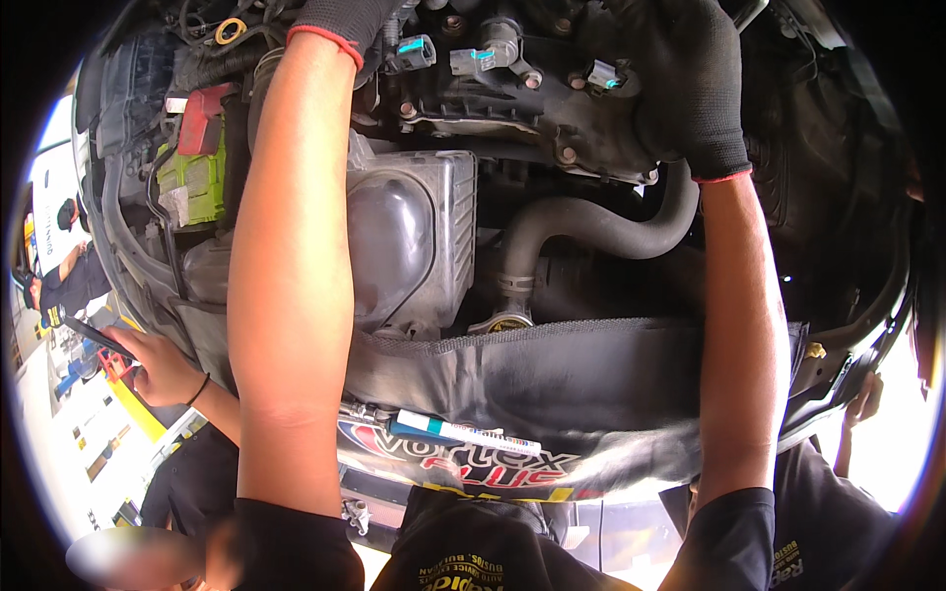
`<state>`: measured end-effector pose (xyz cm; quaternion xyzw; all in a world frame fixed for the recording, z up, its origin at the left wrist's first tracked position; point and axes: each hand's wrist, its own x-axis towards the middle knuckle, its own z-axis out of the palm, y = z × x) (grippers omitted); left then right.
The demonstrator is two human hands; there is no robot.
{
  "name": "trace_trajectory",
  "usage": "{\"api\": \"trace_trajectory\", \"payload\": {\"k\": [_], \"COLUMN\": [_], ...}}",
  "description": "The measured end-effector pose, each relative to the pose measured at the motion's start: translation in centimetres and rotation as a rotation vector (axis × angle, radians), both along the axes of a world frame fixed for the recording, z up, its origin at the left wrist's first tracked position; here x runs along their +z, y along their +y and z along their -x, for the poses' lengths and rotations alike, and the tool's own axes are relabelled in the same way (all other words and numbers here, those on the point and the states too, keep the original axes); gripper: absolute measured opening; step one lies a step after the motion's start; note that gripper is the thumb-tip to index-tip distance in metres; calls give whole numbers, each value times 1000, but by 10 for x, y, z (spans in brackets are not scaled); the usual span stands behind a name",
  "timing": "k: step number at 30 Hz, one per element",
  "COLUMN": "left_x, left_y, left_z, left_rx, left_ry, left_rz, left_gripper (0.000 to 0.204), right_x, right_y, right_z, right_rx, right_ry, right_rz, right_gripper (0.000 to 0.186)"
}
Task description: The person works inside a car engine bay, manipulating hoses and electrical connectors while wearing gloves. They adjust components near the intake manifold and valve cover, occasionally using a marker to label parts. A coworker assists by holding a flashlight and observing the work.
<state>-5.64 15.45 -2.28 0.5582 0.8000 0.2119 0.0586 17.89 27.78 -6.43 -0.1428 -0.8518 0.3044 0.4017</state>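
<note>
Both my arms reach far forward over a car's engine. My left hand (345, 28), in a black knit glove with a red cuff, is cut off by the upper edge, so its fingers are out of sight. Next to it lies a grey plug connector (414, 52) with a teal mark. My right hand (705, 94), gloved alike, is over the right part of the black engine cover (493, 106); its fingers are lost in the dark at the top. Close beside it is another teal-marked connector (605, 75). Between the hands an ignition coil (501, 41) sits by a bolt.
Nearer me are the air filter box (409, 231), a bent radiator hose (591, 222) and the radiator cap (501, 323). A green battery (202, 182) stands left. A black fender cover (532, 369) drapes the front edge, with a marker pen (463, 430) on it. People stand at both sides.
</note>
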Motion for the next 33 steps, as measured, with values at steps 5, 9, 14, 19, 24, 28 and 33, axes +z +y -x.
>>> {"api": "trace_trajectory", "payload": {"k": [5,9,14,19,24,28,33], "left_x": [-1,-3,-7,-8,-5,-2,2], "left_y": [-8,-14,-21,-23,-27,-28,-32], "left_z": [2,1,6,4,7,6,4], "left_rx": [1,-4,-4,-5,-9,-27,-26], "left_ry": [5,15,29,34,41,43,42], "left_rz": [18,10,33,40,52,61,61], "left_gripper": [49,50,52,54,56,57,59], "right_x": [1,3,-6,-4,9,7,1], "right_y": [-5,-3,6,9,-13,-6,-1], "right_z": [-2,-10,-5,-6,-6,-4,-4], "right_rx": [49,157,113,135,160,155,20], "right_ry": [-23,-50,-42,-52,-18,-29,-108], "right_rz": [98,330,-32,-137,-114,-18,-194], "right_gripper": [22,29,30,29,29,28,28]}}
